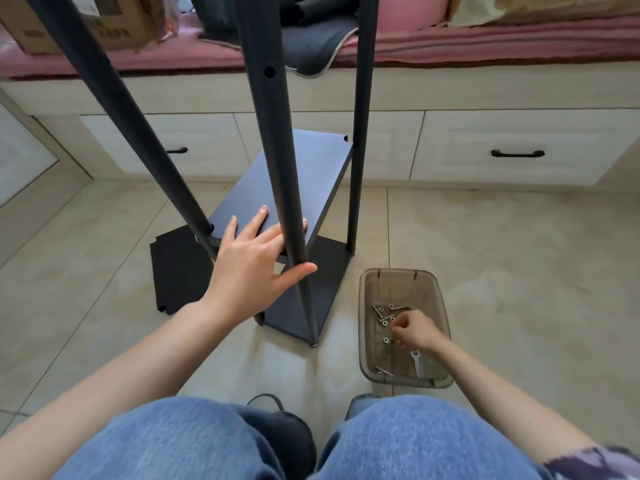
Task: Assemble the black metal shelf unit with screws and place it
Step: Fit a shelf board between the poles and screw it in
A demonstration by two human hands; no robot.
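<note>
My left hand (254, 261) lies flat with its fingers spread on the near end of the middle shelf board (277, 188), the thumb stretched out to the right past the nearest black post (273, 161), which crosses in front of my fingers. My right hand (415, 332) is down inside the brown translucent plastic bin (367, 341) on the floor, fingers curled together over the screws (384, 315); I cannot tell whether anything is actually pinched between them. More screws lie scattered on the bin's bottom, and a small flat wrench (416, 363) lies just below my wrist.

The black shelf unit (311, 282) stands upright on the tiled floor (519, 254) straight ahead of me, just left of the bin. Its posts rise out of the top of view, and one hole shows in the nearest post high up. A lower board sits at the posts' feet, beneath the board I am touching. Another loose black panel (176, 271) lies flat on the floor to the left of the unit, partly tucked behind it.

Beyond stands a white drawer base (502, 147) with dark handles, topped by a pink cushion (485, 46) carrying a cardboard box (79, 26) and dark fabric (311, 43). My knees in blue jeans (415, 441) fill the bottom.
</note>
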